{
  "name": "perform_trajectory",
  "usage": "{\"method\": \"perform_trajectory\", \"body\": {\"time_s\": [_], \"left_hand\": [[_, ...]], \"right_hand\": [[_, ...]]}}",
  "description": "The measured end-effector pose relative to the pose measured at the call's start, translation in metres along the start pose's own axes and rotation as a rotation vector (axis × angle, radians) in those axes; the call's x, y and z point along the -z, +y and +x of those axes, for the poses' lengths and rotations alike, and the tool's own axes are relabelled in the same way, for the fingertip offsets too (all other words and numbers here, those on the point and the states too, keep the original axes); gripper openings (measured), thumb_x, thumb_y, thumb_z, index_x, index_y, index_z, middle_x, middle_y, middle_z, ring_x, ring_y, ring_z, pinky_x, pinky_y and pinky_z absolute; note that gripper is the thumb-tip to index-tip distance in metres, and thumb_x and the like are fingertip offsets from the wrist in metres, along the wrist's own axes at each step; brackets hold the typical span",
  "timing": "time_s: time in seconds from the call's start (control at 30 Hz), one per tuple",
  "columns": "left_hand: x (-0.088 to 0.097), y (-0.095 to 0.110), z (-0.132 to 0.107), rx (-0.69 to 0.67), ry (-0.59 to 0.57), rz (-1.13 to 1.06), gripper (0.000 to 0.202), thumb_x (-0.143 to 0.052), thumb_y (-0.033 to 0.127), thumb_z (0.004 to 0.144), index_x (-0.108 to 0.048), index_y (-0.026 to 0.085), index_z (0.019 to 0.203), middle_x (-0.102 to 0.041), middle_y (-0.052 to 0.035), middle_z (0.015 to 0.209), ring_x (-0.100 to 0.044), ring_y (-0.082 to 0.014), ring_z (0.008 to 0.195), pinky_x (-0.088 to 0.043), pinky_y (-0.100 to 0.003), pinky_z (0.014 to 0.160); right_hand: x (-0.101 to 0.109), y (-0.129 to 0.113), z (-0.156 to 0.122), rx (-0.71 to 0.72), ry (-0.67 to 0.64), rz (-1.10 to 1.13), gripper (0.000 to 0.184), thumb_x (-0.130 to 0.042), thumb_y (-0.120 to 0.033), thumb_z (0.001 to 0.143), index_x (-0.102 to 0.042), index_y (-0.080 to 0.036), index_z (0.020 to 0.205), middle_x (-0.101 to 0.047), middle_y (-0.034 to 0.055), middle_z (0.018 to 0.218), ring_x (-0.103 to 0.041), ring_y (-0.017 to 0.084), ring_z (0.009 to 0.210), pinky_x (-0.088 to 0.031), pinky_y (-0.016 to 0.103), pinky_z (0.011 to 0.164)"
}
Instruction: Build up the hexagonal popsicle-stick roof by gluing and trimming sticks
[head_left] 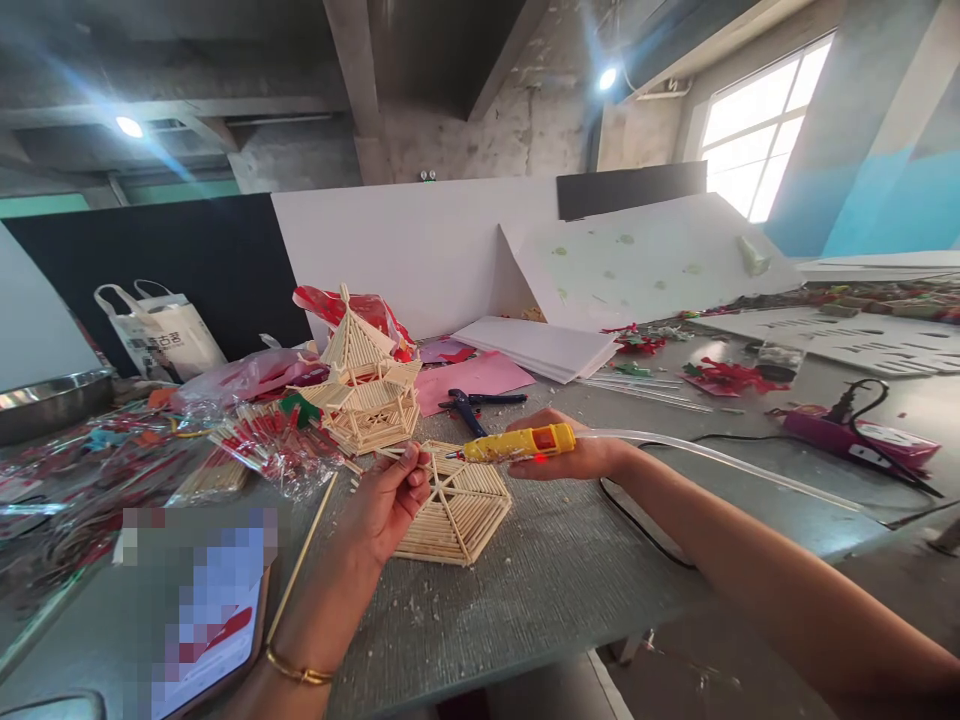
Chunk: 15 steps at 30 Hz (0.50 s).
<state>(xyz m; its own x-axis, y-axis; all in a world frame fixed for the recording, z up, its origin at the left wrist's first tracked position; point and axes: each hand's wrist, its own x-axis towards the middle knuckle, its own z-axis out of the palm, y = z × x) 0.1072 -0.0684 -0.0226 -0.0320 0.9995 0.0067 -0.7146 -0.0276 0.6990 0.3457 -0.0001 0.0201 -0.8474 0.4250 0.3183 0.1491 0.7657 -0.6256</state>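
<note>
My left hand (390,505) pinches a short pale stick (390,452) between thumb and fingers, while my right hand (592,460) wraps the yellow glue gun (517,443), its tip pointing at that pinch. The hexagonal stick panel (465,515) lies flat on the table (540,600) below. To do this well, I should brace both wrists, squeeze gently for a small bead, and keep my fingertips off the hot nozzle
</note>
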Motion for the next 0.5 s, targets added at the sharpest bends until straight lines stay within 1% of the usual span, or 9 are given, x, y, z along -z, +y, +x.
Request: {"method": "perform_trajectory", "body": {"time_s": [0.13, 0.27, 0.37, 0.43, 0.5], "left_hand": [[0.000, -0.005, -0.001, 0.018, -0.016, 0.034, 0.016, -0.076, 0.014, 0.061, -0.063, 0.010, 0.069, -0.063, -0.0028, 0.066, -0.047, -0.0027, 0.048, -0.036, -0.013, 0.041], [0.003, -0.012, 0.000, 0.045, -0.028, 0.068, 0.015, -0.074, 0.016, 0.064, -0.061, 0.009, 0.067, -0.063, -0.0031, 0.066, -0.046, -0.0028, 0.049, -0.036, -0.014, 0.041], [0.002, -0.013, 0.003, 0.066, -0.016, 0.092, 0.016, -0.074, 0.016, 0.065, -0.060, 0.010, 0.068, -0.061, -0.0026, 0.065, -0.046, -0.0029, 0.049, -0.035, -0.014, 0.042], [-0.003, -0.013, 0.001, 0.066, 0.007, 0.110, 0.018, -0.075, 0.017, 0.063, -0.059, 0.010, 0.068, -0.061, -0.0025, 0.065, -0.045, -0.0030, 0.049, -0.035, -0.014, 0.042], [-0.013, -0.012, -0.012, 0.012, 0.057, 0.154, 0.020, -0.076, 0.019, 0.062, -0.058, 0.011, 0.067, -0.061, -0.0025, 0.065, -0.044, -0.0032, 0.049, -0.034, -0.015, 0.042]], "right_hand": [[0.001, -0.001, 0.000, -0.009, 0.011, 0.030, 0.022, -0.061, -0.033, 0.075, -0.055, -0.012, 0.076, -0.048, -0.0016, 0.066, -0.043, 0.009, 0.060, -0.036, 0.021, 0.052], [0.001, -0.005, 0.000, -0.027, -0.025, 0.048, 0.021, -0.061, -0.032, 0.075, -0.054, -0.012, 0.076, -0.048, -0.0015, 0.067, -0.043, 0.008, 0.060, -0.036, 0.022, 0.054], [0.001, -0.006, 0.000, -0.020, -0.033, 0.024, 0.023, -0.063, -0.033, 0.073, -0.055, -0.013, 0.071, -0.047, -0.0018, 0.065, -0.042, 0.008, 0.059, -0.035, 0.022, 0.052], [0.002, -0.006, 0.000, -0.019, -0.024, 0.050, 0.022, -0.064, -0.033, 0.072, -0.056, -0.012, 0.070, -0.047, -0.0020, 0.064, -0.042, 0.008, 0.058, -0.035, 0.021, 0.052], [0.003, -0.004, -0.001, -0.022, 0.009, 0.112, 0.021, -0.064, -0.032, 0.072, -0.058, -0.012, 0.074, -0.050, -0.0016, 0.064, -0.044, 0.009, 0.058, -0.036, 0.021, 0.052]]}}
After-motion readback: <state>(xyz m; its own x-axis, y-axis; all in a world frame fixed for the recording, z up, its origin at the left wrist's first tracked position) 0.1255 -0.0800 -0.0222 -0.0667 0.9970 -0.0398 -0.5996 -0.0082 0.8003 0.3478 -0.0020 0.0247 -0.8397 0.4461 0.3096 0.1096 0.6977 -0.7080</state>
